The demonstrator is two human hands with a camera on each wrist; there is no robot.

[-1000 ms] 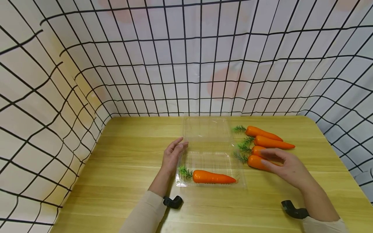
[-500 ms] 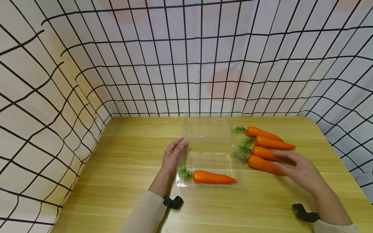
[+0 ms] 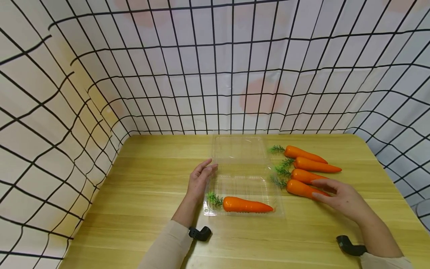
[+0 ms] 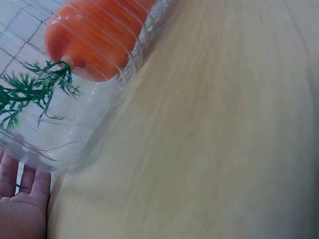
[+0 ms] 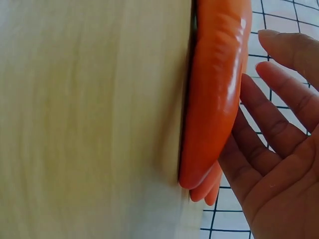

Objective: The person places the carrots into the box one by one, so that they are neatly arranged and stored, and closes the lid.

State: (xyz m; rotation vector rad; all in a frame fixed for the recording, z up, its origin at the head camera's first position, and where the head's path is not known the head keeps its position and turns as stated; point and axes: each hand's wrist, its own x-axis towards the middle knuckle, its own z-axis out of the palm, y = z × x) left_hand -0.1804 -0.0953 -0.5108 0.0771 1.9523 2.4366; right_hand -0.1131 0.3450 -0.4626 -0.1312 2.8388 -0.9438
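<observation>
A clear plastic clamshell container lies with its lid folded back. One orange carrot with green leaves sits along its front side. At the container's left edge, my left hand touches the wall with loosely extended fingers; the left wrist view shows those fingers by the corner below the leaves. To the right, my right hand hovers at the tapered end of the nearest loose carrot. Its fingers are spread beside that carrot and grip nothing in the right wrist view.
Several loose carrots lie in a row right of the container, leaves toward it, including the farthest carrot and its neighbour. Their leaves overlap the container's right rim. A white curtain with a black grid encloses the wooden table.
My right hand has shifted right along the nearest loose carrot to its tapered end, uncovering more of the carrots. My left hand and the container have stayed in place.
</observation>
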